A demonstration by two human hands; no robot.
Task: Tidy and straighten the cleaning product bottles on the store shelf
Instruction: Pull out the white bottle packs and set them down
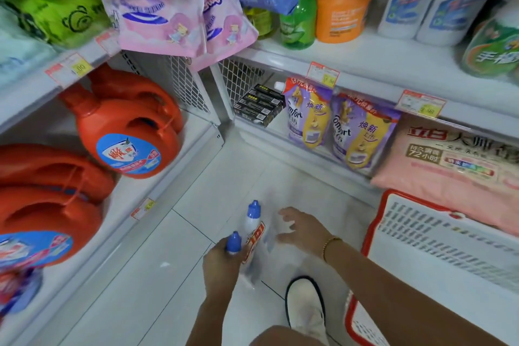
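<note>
Low over the white floor, my left hand is closed around a white bottle with a blue cap. A second white bottle with a blue cap and a red label stands just beyond it, touching my left fingers; whether that hand holds it too is unclear. My right hand hovers to the right of the bottles with fingers spread, holding nothing. A motion-blurred shape lies between that hand and the bottles.
Orange detergent jugs fill the lower left shelf. Purple Comfort pouches, black boxes and a pink bag sit on the lower right shelf. A red-and-white basket stands at right. My shoe rests on the floor.
</note>
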